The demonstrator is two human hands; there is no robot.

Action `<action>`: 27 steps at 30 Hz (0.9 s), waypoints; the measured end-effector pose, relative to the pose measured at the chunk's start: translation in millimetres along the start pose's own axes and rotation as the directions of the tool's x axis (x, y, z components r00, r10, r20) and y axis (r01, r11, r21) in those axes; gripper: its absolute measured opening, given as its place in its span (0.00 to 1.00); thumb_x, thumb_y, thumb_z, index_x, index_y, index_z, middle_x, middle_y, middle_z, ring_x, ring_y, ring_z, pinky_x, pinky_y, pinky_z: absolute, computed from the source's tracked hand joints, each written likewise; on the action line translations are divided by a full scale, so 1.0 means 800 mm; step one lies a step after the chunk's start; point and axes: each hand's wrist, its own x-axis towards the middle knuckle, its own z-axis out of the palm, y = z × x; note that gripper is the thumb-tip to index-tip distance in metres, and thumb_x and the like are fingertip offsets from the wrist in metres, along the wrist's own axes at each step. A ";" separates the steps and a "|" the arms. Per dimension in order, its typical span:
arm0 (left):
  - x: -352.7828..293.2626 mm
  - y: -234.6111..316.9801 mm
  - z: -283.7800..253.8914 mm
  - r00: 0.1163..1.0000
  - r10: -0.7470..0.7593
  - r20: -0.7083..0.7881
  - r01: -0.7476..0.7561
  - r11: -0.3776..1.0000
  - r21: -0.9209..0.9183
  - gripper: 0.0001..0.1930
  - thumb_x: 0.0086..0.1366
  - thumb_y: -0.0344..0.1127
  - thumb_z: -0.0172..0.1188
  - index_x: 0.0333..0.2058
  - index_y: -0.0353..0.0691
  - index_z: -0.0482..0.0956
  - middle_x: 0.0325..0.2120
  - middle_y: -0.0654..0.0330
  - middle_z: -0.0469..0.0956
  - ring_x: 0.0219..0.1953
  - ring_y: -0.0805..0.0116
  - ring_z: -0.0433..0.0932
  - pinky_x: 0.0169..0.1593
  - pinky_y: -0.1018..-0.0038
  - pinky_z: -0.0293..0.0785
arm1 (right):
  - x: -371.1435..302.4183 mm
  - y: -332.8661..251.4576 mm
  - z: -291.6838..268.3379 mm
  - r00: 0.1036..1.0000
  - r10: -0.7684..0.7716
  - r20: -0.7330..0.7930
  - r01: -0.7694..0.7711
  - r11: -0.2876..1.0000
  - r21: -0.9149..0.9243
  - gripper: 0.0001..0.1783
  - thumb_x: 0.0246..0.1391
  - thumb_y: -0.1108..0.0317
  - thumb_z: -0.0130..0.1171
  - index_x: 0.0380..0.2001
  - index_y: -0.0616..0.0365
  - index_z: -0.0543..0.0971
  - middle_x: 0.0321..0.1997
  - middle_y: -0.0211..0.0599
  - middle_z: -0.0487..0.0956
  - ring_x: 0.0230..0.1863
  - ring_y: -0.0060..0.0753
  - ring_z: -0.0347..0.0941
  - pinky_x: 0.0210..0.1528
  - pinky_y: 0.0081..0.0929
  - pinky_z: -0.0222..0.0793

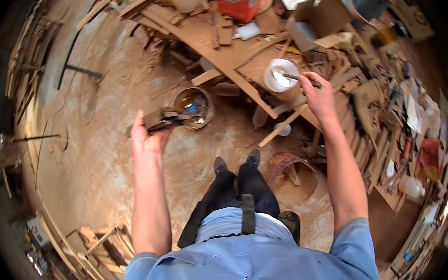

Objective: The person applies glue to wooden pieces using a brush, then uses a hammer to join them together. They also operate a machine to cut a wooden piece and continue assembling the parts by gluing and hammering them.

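Note:
My left hand (147,143) is closed around a dark brown wooden piece (158,120), held out over the floor with its end in front of a round bucket (209,121). In my right hand (318,97) is a thin dark-handled tool (313,84), its tip reaching into a white tub (269,80). White paste-like material (280,78) shows inside the tub. The tool's tip blends into that white, so I cannot tell whether it is a brush or a spatula. The tub is at the near edge of the cluttered workbench (198,42).
A red box (235,1), an open cardboard box (307,26) and wood offcuts crowd the bench. A wide bucket (294,192) stands beside my feet on the right. Wooden frames (104,243) lie at the lower left. Timber strips (381,146) are heaped on the right.

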 end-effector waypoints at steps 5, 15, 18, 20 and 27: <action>-0.006 -0.012 0.003 0.999 0.026 -0.020 -0.027 0.999 -0.030 0.21 0.71 0.48 0.45 0.50 0.35 0.68 0.50 0.47 0.73 0.53 0.47 0.70 0.61 0.41 0.57 | 0.023 0.024 0.005 0.988 0.118 0.101 -0.116 0.993 -0.027 0.11 0.55 0.65 0.60 0.35 0.63 0.80 0.27 0.31 0.79 0.30 0.21 0.73 0.36 0.20 0.68; -0.001 -0.022 0.014 0.998 0.034 -0.046 -0.038 0.996 -0.085 0.24 0.72 0.49 0.42 0.54 0.32 0.65 0.55 0.44 0.69 0.58 0.47 0.66 0.63 0.44 0.55 | 0.034 0.006 -0.035 0.852 0.465 0.242 -0.516 0.662 0.544 0.18 0.62 0.52 0.54 0.34 0.58 0.72 0.21 0.34 0.76 0.16 0.21 0.70 0.12 0.15 0.61; -0.009 -0.027 0.022 0.997 0.044 -0.056 -0.049 0.995 -0.090 0.26 0.72 0.49 0.42 0.56 0.31 0.64 0.57 0.44 0.66 0.59 0.45 0.65 0.63 0.42 0.54 | 0.020 -0.023 -0.056 0.897 0.418 0.143 -0.380 0.564 0.733 0.17 0.64 0.52 0.51 0.34 0.57 0.71 0.20 0.32 0.74 0.16 0.22 0.69 0.12 0.18 0.62; -0.005 -0.027 0.020 0.996 0.066 -0.051 -0.071 0.992 -0.100 0.26 0.72 0.49 0.42 0.57 0.31 0.62 0.58 0.44 0.66 0.59 0.45 0.65 0.63 0.41 0.55 | 0.000 -0.059 -0.064 0.912 0.384 0.148 -0.345 0.518 0.783 0.17 0.66 0.53 0.47 0.34 0.56 0.70 0.21 0.33 0.75 0.17 0.25 0.70 0.13 0.20 0.63; 0.007 -0.034 0.013 0.990 0.139 0.022 -0.135 0.983 -0.128 0.26 0.72 0.48 0.45 0.56 0.31 0.59 0.56 0.42 0.66 0.56 0.44 0.68 0.58 0.40 0.64 | -0.103 -0.136 0.004 0.945 0.068 0.321 -0.315 0.463 0.829 0.14 0.67 0.62 0.47 0.35 0.63 0.73 0.22 0.40 0.77 0.17 0.26 0.72 0.17 0.22 0.70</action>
